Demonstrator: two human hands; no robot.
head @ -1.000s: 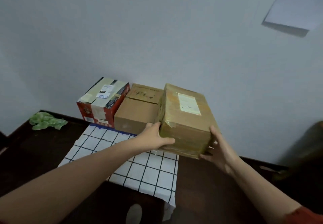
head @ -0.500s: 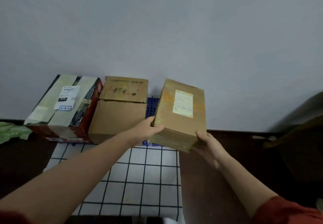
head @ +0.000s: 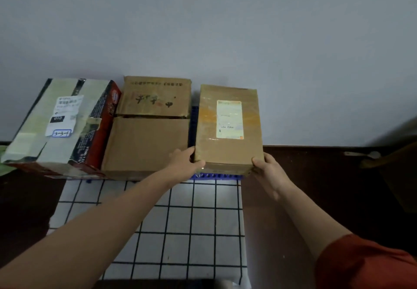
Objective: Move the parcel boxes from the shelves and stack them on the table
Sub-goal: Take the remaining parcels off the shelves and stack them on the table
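The labelled parcel box (head: 228, 128) sat at the right end of a row of three against the pale wall (head: 203, 29), at the far side of the dark desk (head: 316, 187), its long side running away from the person and its white shipping label facing up. The left hand (head: 185, 164) gripped its near left corner, fingers (head: 180, 153) curled against the left side and the thumb wrapped over the front edge. The right hand (head: 268, 169) gripped the near right corner the same way, its fingers (head: 259, 161) bent round the edge; a red sleeve (head: 365, 264) covered that upper arm. The box's near edge lay just above a blue ridged mat (head: 216, 176), which also showed in the narrow gap on its left; I could not tell whether the box's full weight rested there. Just beside it, apart by that gap, stood a plain cardboard box (head: 149, 135) with dark printed characters on its far flap. Touching that one on the left was a red-and-white box (head: 61, 126), tilted, carrying pale tape and a small tag. A white checked cloth (head: 180, 221) with black lines lay on the desk in front of the row, under both forearms.
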